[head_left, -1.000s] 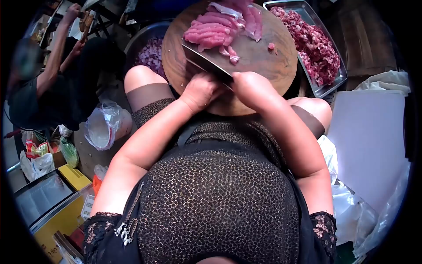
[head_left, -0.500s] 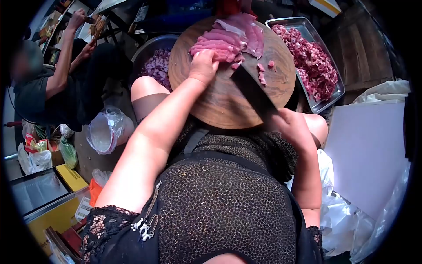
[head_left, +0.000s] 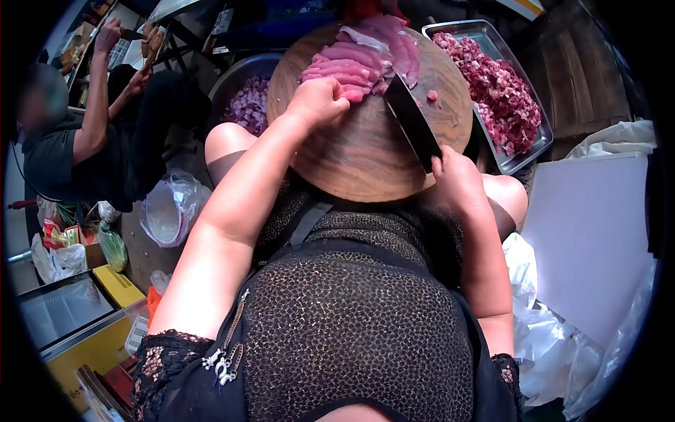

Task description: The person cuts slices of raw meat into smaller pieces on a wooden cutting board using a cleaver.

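Note:
A round wooden chopping board (head_left: 351, 158) sits between my knees. Slices of pink raw meat (head_left: 344, 63) lie overlapped across its far side, with paler pieces of fat among them. My left hand (head_left: 318, 104) is closed at the near left edge of the slices, fingers curled against the meat; its fingertips are partly hidden. In my right hand (head_left: 458, 179) is a dark cleaver (head_left: 411, 119), its handle covered by my fingers. The blade slants up and left, its far end beside the slices. Small meat bits (head_left: 432, 95) lie right of the blade.
A metal tray (head_left: 520, 163) of chopped meat stands to the right, and a metal bowl (head_left: 223, 88) of diced purplish pieces to the left. Another person (head_left: 91, 141) sits at the far left, holding a knife. A plastic-lined bucket (head_left: 169, 211) and a white board (head_left: 587, 232) flank me.
The cleaver has shifted up and to the right, its far end now close to the slices. My left hand has drawn slightly left and down. Some small bits are now hidden by the blade.

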